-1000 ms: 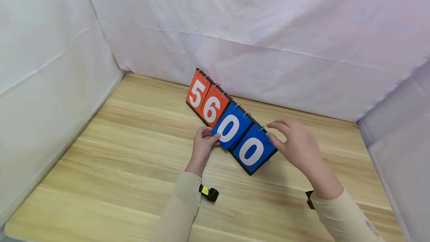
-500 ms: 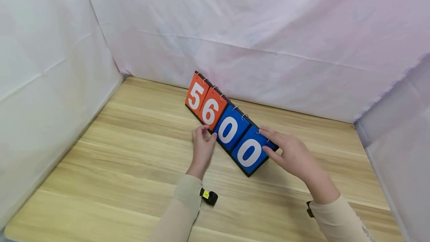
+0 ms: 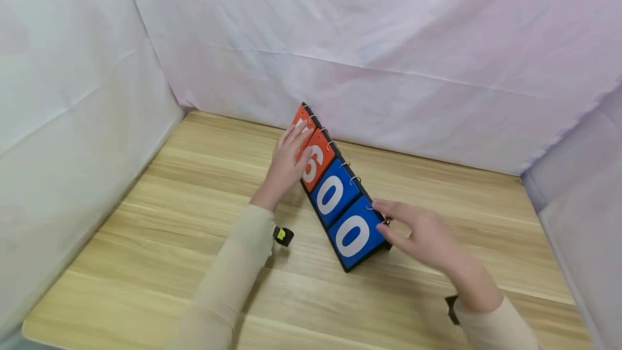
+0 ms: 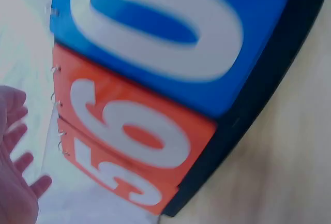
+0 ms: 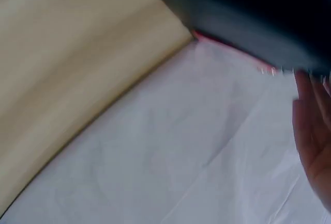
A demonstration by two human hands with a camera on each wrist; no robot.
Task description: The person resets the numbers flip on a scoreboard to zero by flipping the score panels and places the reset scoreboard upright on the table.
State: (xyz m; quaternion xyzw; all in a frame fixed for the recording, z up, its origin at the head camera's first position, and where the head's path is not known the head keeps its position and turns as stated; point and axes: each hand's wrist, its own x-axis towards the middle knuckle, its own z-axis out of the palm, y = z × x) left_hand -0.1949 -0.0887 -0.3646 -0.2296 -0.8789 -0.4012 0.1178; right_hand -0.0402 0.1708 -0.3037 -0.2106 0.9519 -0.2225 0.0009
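A flip scoreboard (image 3: 329, 194) stands slanted on the table, with two red cards and two blue cards hung on metal rings along its black top edge. The red cards read 5 and 6; both blue ones read 0. My left hand (image 3: 288, 158), fingers spread, overlaps the red end in the head view and hides much of the 5. The left wrist view shows that hand (image 4: 18, 182) with nothing in it, beside the ringed edge. At the board's near right top corner is my right hand (image 3: 425, 234), its fairly straight fingertips right at the last rings.
The board stands on a wood-grain table (image 3: 194, 188). White cloth (image 3: 359, 42) hangs behind it and along both sides. Black straps with small devices (image 3: 283, 235) sit at the wrists. The board's dark back (image 5: 243, 22) shows in the right wrist view.
My left hand has released the blue card's lower corner, which dropped flat, and moved up to the red end. The scoreboard has turned, its near corner shifting toward me; my right hand moved slightly down with it.
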